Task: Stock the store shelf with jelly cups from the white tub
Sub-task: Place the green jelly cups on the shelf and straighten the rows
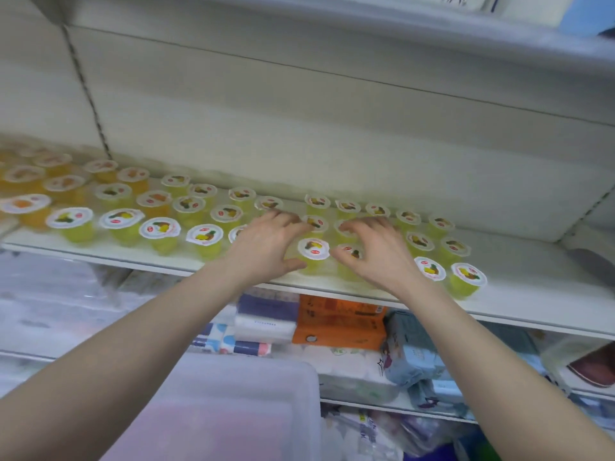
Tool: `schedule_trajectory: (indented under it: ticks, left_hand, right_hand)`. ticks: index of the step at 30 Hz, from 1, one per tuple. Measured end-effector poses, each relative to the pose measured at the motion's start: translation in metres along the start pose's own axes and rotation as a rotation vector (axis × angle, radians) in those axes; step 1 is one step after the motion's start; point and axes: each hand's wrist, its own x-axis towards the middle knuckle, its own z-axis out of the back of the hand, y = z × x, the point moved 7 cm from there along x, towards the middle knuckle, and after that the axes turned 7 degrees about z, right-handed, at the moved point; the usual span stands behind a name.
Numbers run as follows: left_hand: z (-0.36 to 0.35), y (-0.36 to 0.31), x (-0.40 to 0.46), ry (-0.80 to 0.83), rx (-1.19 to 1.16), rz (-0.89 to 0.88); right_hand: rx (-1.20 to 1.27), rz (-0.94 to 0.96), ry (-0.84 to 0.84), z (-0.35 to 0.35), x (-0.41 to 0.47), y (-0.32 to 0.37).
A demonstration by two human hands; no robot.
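My left hand (269, 247) and right hand (372, 251), fingers curled, each grip jelly cups (312, 249) amid many rows already filling the shelf (133, 257).

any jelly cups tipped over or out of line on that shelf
None tipped or spilled. One orange jelly cup stands among the yellow jelly cups, apart from the orange group at the left end of the shelf.

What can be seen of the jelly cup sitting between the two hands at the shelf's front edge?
The jelly cup is a small clear plastic cup of yellow-green jelly, sealed with a white foil lid printed with a fruit picture and a red oval logo. It stands upright on the white shelf, near the front edge, in the front row. The left hand curls round its left side, thumb low by its base; the right hand is just to its right, over the neighbouring cup. Motion blur softens details.
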Motion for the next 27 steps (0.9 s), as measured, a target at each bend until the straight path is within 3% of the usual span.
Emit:
schedule_trajectory:
  ticks: [3,7,15,27]
  left_hand:
    - [0.022,0.040,-0.013,-0.058,0.031,0.086]
    - [0.032,0.098,-0.030,0.018,0.125,0.213]
    - [0.025,0.126,-0.045,0.116,0.285,0.117]
    - [0.015,0.123,-0.040,0.093,0.178,0.080]
  right_hand:
    - [0.063,0.054,-0.069,0.009,0.016,0.021]
    - [0.101,0.133,-0.044,-0.001,0.038,0.059]
    - [0.003,0.205,0.041,-0.041,0.062,0.139]
    - [-0.051,-0.035,0.051,-0.039,0.055,0.130]
